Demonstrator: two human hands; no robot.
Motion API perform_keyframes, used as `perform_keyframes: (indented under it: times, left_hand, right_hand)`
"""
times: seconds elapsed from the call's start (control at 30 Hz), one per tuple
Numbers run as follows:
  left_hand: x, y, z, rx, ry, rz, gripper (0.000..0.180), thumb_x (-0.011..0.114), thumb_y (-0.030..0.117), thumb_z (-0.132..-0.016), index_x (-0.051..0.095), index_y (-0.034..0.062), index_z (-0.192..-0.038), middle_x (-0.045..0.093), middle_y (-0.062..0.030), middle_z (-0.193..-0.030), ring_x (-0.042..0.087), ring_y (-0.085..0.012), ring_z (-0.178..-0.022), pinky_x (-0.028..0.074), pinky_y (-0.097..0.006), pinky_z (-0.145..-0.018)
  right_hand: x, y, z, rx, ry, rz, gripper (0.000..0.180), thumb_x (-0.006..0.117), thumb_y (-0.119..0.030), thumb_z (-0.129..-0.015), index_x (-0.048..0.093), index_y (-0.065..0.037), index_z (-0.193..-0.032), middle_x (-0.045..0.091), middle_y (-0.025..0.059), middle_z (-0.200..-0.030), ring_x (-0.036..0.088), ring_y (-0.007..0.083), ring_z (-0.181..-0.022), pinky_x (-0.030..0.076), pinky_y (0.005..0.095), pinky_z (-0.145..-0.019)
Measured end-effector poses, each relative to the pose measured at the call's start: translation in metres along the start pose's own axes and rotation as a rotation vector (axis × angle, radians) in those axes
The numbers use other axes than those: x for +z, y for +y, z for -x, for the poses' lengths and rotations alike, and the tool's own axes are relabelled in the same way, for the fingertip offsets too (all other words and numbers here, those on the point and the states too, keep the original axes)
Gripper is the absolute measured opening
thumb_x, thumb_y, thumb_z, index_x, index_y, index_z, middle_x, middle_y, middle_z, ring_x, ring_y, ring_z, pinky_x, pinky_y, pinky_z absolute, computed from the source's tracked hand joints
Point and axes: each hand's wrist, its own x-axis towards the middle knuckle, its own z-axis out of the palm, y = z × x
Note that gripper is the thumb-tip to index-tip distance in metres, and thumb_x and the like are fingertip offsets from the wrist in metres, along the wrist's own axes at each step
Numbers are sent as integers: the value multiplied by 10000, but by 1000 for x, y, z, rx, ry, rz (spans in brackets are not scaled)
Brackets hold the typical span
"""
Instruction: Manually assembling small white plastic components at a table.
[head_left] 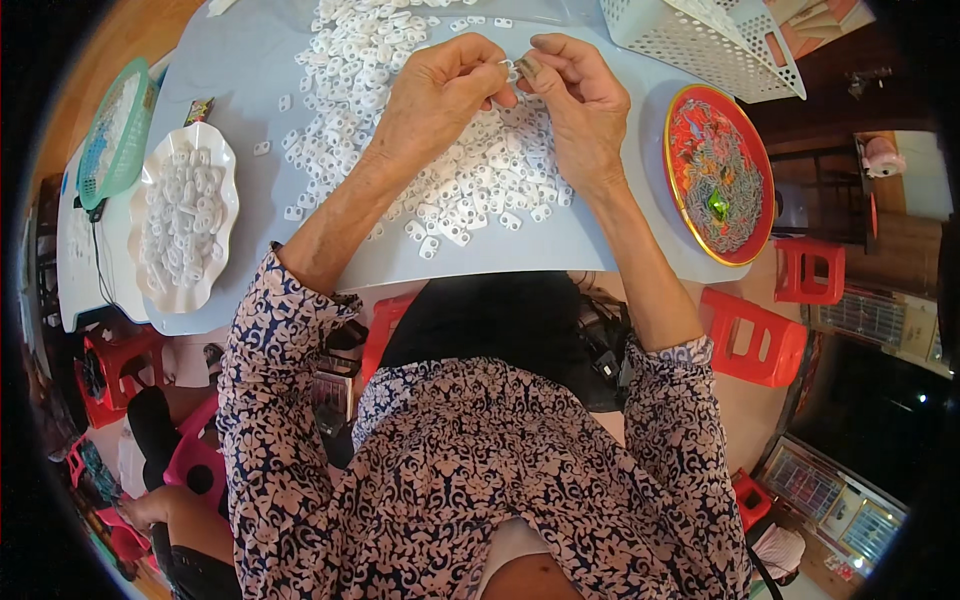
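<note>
Over a heap of small white plastic pieces (pixel 480 180) with round holes, my two hands meet at the fingertips. Between them is a small white plastic piece (pixel 512 70), mostly hidden by the fingers. My left hand (pixel 445 90) is closed, with thumb and forefinger pinching the piece from the left. On the other side, my right hand (pixel 585 110) pinches with thumb and forefinger at the same piece. To the right stands a red bowl (pixel 681 190) with a gold rim, full of small grey parts. A scalloped white dish (pixel 228 215) at the left holds more white pieces.
A green basket (pixel 148 110) stands at the far left, and a pale perforated basket (pixel 690 50) at the back right. A small wrapper (pixel 199 110) lies behind the dish. Red stools (pixel 755 335) surround the pale blue table (pixel 480 262). Another person's leg (pixel 195 510) shows at lower left.
</note>
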Motion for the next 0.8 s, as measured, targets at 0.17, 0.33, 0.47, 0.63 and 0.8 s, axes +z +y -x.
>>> perform_keyframes:
  times: [0.17,0.33,0.47,0.63,0.8]
  left_hand:
    - [-1,-1,0,15,-24,-7,139,534,130,-876,614,18,-852,634,-32,-707,534,-65,-658,432,-216,-638]
    - [0,-4,0,2,-13,-45,141,532,132,-876,609,21,-836,636,-32,-708,536,-63,-670,434,-223,-648]
    - [0,0,-1,23,-14,15,143,531,135,-872,609,21,-836,637,-32,-704,543,-61,-681,438,-226,-648]
    - [0,-2,-2,12,-56,-42,132,540,124,-847,611,17,-815,635,-29,-696,547,-64,-671,442,-224,-647]
    - [-1,-2,-1,4,-83,-110,135,539,120,-845,612,16,-799,635,-26,-693,554,-67,-675,434,-220,-640]
  right_hand:
    - [-1,3,0,-8,-9,-21,216,620,-40,-854,604,-5,-1066,649,78,-939,612,99,-834,501,225,-761]
    - [-1,2,0,3,-8,35,188,617,-60,-860,618,1,-1038,651,53,-910,606,90,-819,497,217,-738]
    - [-1,0,-1,43,-22,42,148,614,-73,-865,636,10,-987,653,41,-867,599,84,-779,492,213,-711]
    - [-2,-2,-1,74,-27,76,104,617,-86,-869,643,11,-896,619,1,-760,516,52,-639,442,192,-597]
    - [-2,-3,-2,74,-55,143,128,615,-113,-879,641,11,-857,597,-20,-711,489,36,-613,418,183,-562]
